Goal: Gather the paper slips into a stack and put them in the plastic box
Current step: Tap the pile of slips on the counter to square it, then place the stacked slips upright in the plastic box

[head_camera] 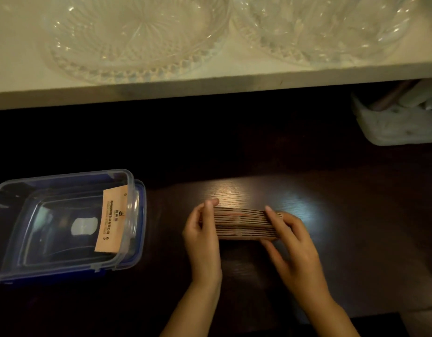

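On the dark table (pixel 331 239): pressed between both hands, edges up, stack of paper slips (pixel 244 226).
Left hand (pixel 202 237): clasped on the stack's left end, thumb over the top edge.
Right hand (pixel 290 246): closed on the stack's right end, fingers blurred.
Plastic box (pixel 127 215): stood open at far left, well apart from the stack.
Single slip (pixel 111 218): leaned against the box's right inner wall.
White shelf (pixel 210 88): carried two glass dishes (pixel 137 37).

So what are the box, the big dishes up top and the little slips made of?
Box: clear, glossy plastic, see-through walls, blue rim. Dishes: probably cut glass, maybe moulded plastic; sparkly ridges. Stack of slips: matte brown paper, thin layered edges, like the printed slip in the box.
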`<state>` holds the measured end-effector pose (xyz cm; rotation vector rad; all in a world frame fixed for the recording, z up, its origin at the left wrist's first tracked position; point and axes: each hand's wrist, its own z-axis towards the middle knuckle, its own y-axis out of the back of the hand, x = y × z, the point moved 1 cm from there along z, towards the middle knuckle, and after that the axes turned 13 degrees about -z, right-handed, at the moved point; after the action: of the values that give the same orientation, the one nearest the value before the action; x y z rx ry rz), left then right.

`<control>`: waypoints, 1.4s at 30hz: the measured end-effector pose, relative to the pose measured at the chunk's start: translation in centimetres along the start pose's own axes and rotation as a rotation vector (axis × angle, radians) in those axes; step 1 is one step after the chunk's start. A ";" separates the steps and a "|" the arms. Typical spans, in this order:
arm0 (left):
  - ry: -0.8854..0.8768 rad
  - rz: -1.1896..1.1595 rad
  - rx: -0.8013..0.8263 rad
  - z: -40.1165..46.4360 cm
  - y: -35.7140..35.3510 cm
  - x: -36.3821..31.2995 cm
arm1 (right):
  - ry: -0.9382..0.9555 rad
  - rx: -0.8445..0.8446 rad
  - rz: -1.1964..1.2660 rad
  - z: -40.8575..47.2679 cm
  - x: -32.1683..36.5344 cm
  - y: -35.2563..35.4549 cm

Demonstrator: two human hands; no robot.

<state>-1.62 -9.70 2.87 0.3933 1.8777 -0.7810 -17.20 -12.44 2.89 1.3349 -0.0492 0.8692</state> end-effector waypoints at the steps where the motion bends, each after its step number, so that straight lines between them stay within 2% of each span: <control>1: 0.008 0.008 -0.013 -0.3 -0.2 0.7 | -0.027 0.012 -0.018 -0.6 -0.3 -0.1; 5: 0.057 0.055 -0.017 -1.4 0.1 3.3 | -0.200 0.066 0.003 -3.0 -1.1 -1.9; 7: 0.075 0.046 0.010 -1.4 0.1 3.5 | -0.210 0.024 0.000 -3.3 -1.1 -2.4; 11: 0.098 -0.011 0.192 -1.2 0.3 3.3 | -0.200 -0.039 -0.054 -2.9 -1.4 -2.0; 18: 0.153 -0.003 0.387 -1.5 1.3 4.0 | -0.194 0.005 -0.151 -2.7 -1.7 -2.1; 20: 0.144 0.127 0.512 -0.9 2.2 3.7 | -0.190 -0.001 -0.157 -2.7 -1.9 -2.1; 23: 0.039 0.463 0.643 0.9 3.9 3.3 | -0.164 0.003 -0.174 -2.5 -2.2 -1.9; 28: -0.004 0.550 0.593 2.6 4.5 2.5 | -0.148 0.028 -0.120 -2.1 -3.2 -1.2; 32: 0.021 0.557 0.649 2.9 4.2 1.5 | -0.138 0.153 0.010 -0.9 -4.2 -0.4; 35: 0.084 0.429 0.583 2.7 4.0 0.4 | -0.318 0.322 0.301 -0.2 -3.9 0.3; 37: 0.194 0.159 0.460 1.9 3.5 -0.1 | -0.460 0.397 0.572 -0.3 -3.0 -0.1; 39: 0.313 -0.064 0.357 0.6 3.0 0.2 | -0.589 0.418 0.772 -0.6 -1.8 -0.9; 42: 0.387 -0.090 0.250 -1.4 2.3 0.9 | -0.754 0.361 0.958 -1.2 -0.1 -1.4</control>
<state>-1.63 -7.12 1.68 0.6578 2.1723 -1.0650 -17.03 -11.47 1.34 1.9512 -1.2496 1.1247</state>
